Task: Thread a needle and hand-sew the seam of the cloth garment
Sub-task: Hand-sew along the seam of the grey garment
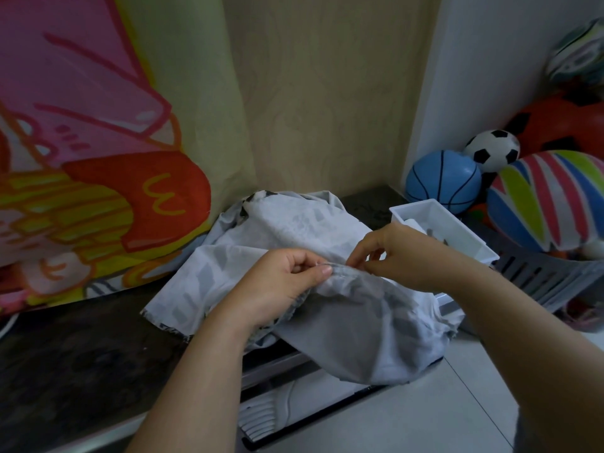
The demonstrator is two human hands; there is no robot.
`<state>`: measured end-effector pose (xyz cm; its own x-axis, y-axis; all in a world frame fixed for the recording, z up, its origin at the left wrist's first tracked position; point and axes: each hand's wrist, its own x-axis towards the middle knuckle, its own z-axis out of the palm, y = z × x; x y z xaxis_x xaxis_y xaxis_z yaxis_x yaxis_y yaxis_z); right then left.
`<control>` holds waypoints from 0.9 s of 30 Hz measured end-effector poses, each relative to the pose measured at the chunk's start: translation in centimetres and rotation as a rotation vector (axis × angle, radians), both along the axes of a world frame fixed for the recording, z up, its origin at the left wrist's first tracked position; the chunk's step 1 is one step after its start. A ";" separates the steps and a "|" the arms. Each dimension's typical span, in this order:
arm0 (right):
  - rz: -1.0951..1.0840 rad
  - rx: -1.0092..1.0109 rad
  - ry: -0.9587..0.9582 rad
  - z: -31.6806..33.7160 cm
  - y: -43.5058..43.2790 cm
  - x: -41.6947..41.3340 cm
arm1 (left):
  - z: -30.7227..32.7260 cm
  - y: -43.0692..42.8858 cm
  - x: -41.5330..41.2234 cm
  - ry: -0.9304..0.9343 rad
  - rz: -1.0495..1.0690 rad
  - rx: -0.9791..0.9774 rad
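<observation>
A pale grey patterned cloth garment (294, 230) lies bunched over the edge of a dark counter (81, 354) and hangs down in front. My left hand (284, 282) pinches a folded seam edge of the cloth between thumb and fingers. My right hand (392, 250) is just to the right of it, its fingertips pinched together at the same seam. Whatever they hold there is too small to see. No needle or thread can be made out.
A white plastic box (457, 223) holding small items stands right of the cloth. Behind it lie several balls, among them a blue one (443, 181) and a striped one (555, 197), beside a grey slatted basket (549, 276). A colourful printed sheet (98, 142) hangs at left.
</observation>
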<state>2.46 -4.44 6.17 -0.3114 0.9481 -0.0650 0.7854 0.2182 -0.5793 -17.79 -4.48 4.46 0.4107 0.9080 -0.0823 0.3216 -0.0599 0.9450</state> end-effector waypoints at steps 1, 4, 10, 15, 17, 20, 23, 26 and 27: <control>-0.001 -0.004 -0.003 0.0 0.0 0.0 | 0.0 0.0 0.0 0.000 -0.003 -0.001; -0.009 0.002 -0.004 -0.1 0.0 0.0 | 0.1 0.0 0.0 -0.007 0.000 -0.004; -0.010 -0.002 -0.002 -0.1 0.0 -0.2 | 0.1 0.0 0.1 0.006 -0.006 -0.010; -0.019 -0.004 -0.014 -0.1 0.0 -0.3 | 0.0 0.0 0.1 0.005 -0.009 -0.011; -0.023 -0.006 -0.024 -0.2 -0.1 -0.3 | 0.0 -0.1 0.1 -0.003 -0.004 -0.014; -0.033 -0.005 -0.022 -0.2 -0.1 -0.3 | 0.1 -0.1 0.1 -0.025 0.006 -0.022; -0.032 0.002 -0.018 -0.1 -0.1 -0.4 | 0.1 -0.1 0.1 -0.028 0.002 -0.026; -0.026 0.024 -0.014 -0.1 -0.2 -0.5 | 0.2 -0.2 0.1 -0.042 -0.004 -0.023; -0.024 0.037 -0.010 -0.1 -0.2 -0.6 | 0.2 -0.2 0.1 -0.047 -0.007 -0.025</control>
